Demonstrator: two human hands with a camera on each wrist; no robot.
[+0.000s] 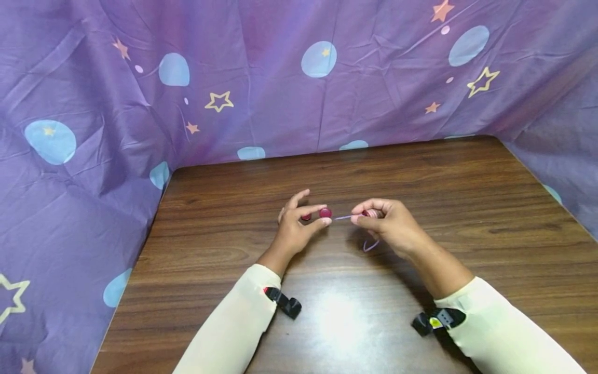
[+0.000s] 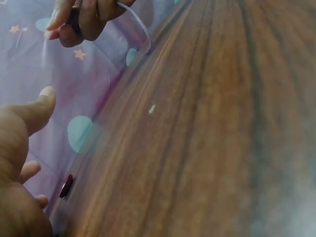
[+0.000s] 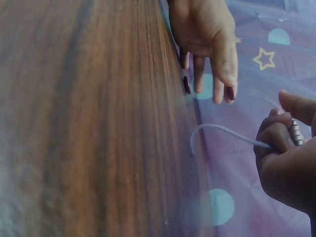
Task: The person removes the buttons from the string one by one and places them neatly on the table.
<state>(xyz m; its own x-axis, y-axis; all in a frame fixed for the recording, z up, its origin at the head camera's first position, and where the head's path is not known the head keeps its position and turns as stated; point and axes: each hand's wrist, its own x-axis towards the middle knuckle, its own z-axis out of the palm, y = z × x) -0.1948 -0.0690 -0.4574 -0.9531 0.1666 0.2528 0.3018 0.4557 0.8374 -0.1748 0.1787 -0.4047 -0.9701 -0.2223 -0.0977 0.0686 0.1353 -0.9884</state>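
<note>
Between thumb and index finger, my left hand (image 1: 293,227) pinches a small dark red disc (image 1: 325,212), its flat face showing in the head view. A second dark red disc (image 1: 306,216) lies on the table behind that hand, partly covered by a finger. My right hand (image 1: 394,226) holds a thin pale purple string (image 1: 343,217), pinched by the thumb and index finger, one end pointing at the left hand's disc. Several stacked discs (image 3: 296,132) sit inside the right hand, mostly hidden by its fingers. The string's other end (image 1: 371,246) hangs in a curve below.
The brown wood-grain table (image 1: 224,234) stretches out all around the hands. A purple cloth (image 1: 261,78) with stars and planets hangs along its back and sides. Black wrist cameras (image 1: 285,304) are strapped over the pale sleeves (image 1: 233,322).
</note>
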